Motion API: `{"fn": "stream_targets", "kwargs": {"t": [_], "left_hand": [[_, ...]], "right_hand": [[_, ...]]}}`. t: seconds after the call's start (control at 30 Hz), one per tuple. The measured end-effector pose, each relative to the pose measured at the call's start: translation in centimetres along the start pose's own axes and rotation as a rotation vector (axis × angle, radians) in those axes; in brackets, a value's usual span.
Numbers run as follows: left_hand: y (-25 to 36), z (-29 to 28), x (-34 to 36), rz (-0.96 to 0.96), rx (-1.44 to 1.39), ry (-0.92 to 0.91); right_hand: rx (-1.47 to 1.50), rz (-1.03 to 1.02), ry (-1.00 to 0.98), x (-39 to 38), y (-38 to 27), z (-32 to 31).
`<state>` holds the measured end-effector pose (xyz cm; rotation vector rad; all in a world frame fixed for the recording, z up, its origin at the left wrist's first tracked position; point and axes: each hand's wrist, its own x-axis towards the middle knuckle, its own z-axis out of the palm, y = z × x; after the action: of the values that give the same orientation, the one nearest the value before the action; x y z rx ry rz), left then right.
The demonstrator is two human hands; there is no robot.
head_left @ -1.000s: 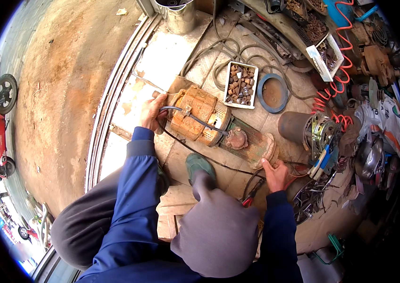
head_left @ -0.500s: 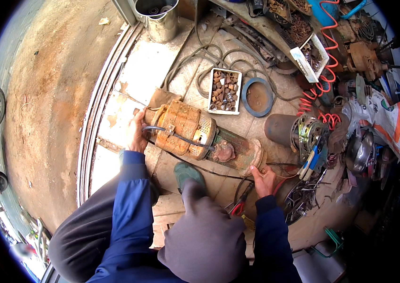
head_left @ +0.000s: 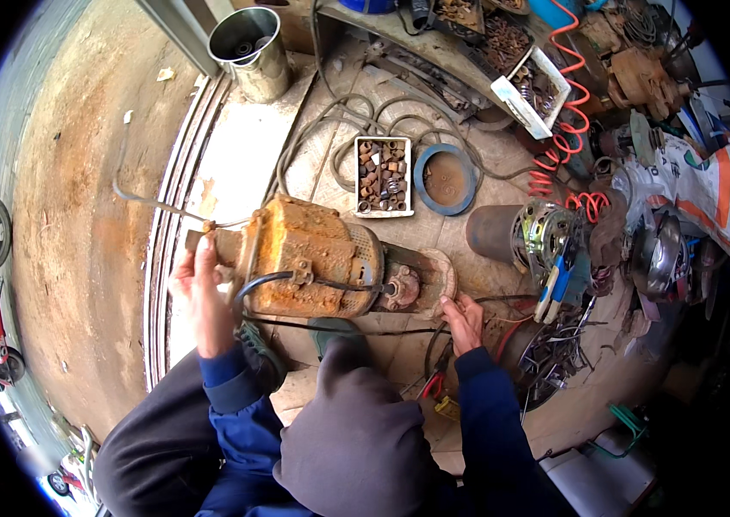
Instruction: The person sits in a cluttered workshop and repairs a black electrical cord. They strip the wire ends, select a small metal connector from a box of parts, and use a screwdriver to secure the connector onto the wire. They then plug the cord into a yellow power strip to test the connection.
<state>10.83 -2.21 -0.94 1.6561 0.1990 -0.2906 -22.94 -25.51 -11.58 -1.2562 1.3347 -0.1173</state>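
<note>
A rusty submersible pump (head_left: 304, 257) lies across in front of me, its orange-brown body on the left and a narrower end on the right. My left hand (head_left: 203, 289) is closed around the pipe-like stub at its left end, which looks raised towards me. My right hand (head_left: 463, 320) grips the rim of the round flange (head_left: 441, 280) at the right end, fingers bent over the edge. A dark cable (head_left: 322, 281) runs along the body to a small reddish cap (head_left: 402, 288). A thin grey tube or cord (head_left: 154, 203) stretches off from the left end.
Beyond the pump stand a white tray of rusty nuts (head_left: 384, 177), a blue ring (head_left: 445, 179) and a metal bucket (head_left: 248, 56). Hoses loop across the tiles. At right are a dark cylinder (head_left: 494, 234), blue-handled pliers (head_left: 561, 280) and a pan of metal scraps (head_left: 546, 362). My shoe (head_left: 335, 334) is close below.
The pump's left end has come up and towards me, and the whole pump has shifted left. Both hands stay on its ends. The thin grey tube now reaches out over the door track.
</note>
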Motion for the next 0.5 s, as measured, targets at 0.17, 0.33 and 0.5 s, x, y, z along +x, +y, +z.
{"fn": "stream_targets", "kwargs": {"t": [0.17,0.33,0.5], "left_hand": [[6.3,2.0,-3.1,0.174,0.038,0.129],[8.4,3.9,-5.8,0.401,0.188,0.09],[10.8,7.6,-10.0,0.562,0.273,-0.057]], "right_hand": [[0.091,0.069,-0.066,0.6,-2.5,3.5],[0.015,0.072,-0.146,3.0,-1.4,3.1],[-0.209,-0.006,0.003,6.4,3.3,0.4]]}}
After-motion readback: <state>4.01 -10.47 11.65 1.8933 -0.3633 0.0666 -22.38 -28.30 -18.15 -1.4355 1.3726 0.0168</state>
